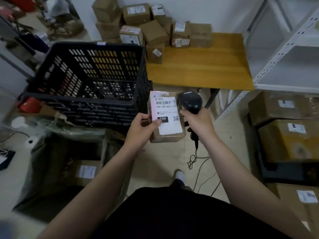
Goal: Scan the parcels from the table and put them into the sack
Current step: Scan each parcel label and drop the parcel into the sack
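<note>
- Left hand: fingers and thumb are curled round the left edge of the held parcel. The thumb tip lies on the lower left part of the shipping label.
- Held parcel: a small brown carton, carried in the air in front of the person, label side up. It is just beside the right front corner of the black crate and below the near edge of the desk.
- Shipping label: white, with a barcode near the top, a printed code line under it, and a small square code at the lower right.
- Right hand: fingers are clamped round the handle of the barcode scanner.
- Barcode scanner: dark, with its head above the upper right corner of the held parcel, just beside the barcode. Whether the head touches the carton cannot be told. A cable hangs from the handle to the floor.
- Desk: wooden top, with a cluster of brown parcels stacked at its far left end, against the wall.
- Black crate: a slotted plastic bin at the left of the desk.
- Sack: dark, standing on the floor at the lower left, below the crate. A labelled carton shows inside its mouth.
- White shelving stands at the right. Larger cartons lie on the floor below it.
</note>
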